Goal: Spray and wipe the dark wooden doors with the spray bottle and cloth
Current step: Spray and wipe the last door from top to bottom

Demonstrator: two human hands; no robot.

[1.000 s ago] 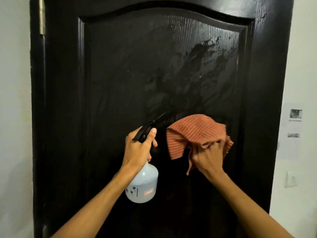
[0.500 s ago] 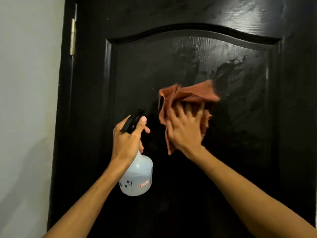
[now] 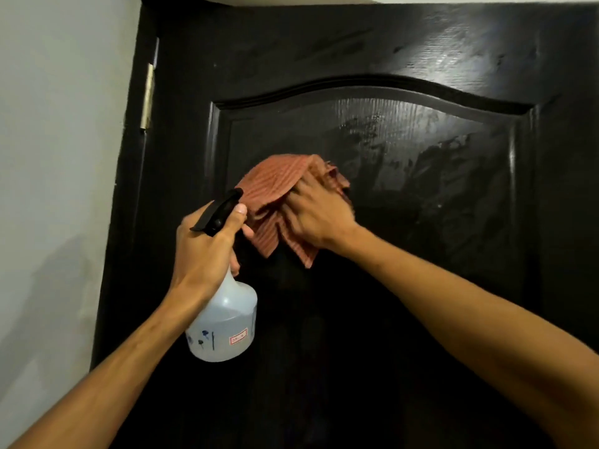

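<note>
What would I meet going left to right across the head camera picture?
Wall → hinge → left hand gripping the spray bottle → cloth → right hand → streaky door panel.

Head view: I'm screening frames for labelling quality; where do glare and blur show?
Head view: glare streaks the smeared door at upper right. Head view: the right hand on the cloth is motion-blurred, while the left hand and spray bottle look sharp. Head view: the door's left edge leans, likely lens distortion.
</note>
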